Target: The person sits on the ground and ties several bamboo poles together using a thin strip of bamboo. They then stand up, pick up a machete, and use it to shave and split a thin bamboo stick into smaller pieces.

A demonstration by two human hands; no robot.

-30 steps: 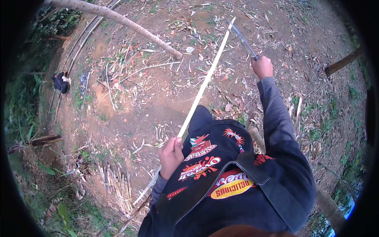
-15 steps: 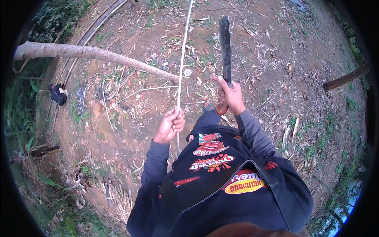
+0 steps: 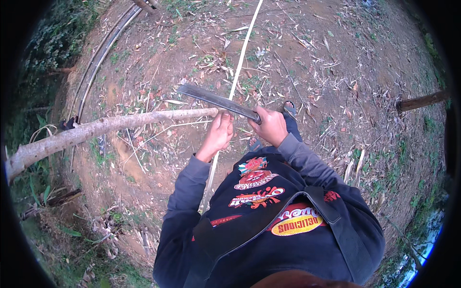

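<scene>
A long, thin pale strip (image 3: 242, 53), which looks like split bamboo, runs from the top of the view down past my body. My left hand (image 3: 220, 133) is closed around it at mid-length. My right hand (image 3: 272, 127) grips a machete by its handle, which the fingers mostly cover. The dark machete blade (image 3: 211, 98) points left and lies across the strip just beyond my left hand; whether it touches the strip I cannot tell. A thick bare wooden pole (image 3: 120, 124) comes in from the left, its end beside my left fingers.
Dry leaves and twigs litter the brown soil (image 3: 326, 72). Dark pipe-like lengths (image 3: 103, 55) curve along the upper left. A wooden post (image 3: 422, 102) juts in at the right, and my sandalled foot (image 3: 289, 108) stands beyond my right hand. Green plants (image 3: 53, 43) line the left edge.
The machete has swung from pointing away to pointing left across the strip. My left hand has moved up and right, and the strip leans further right at its top.
</scene>
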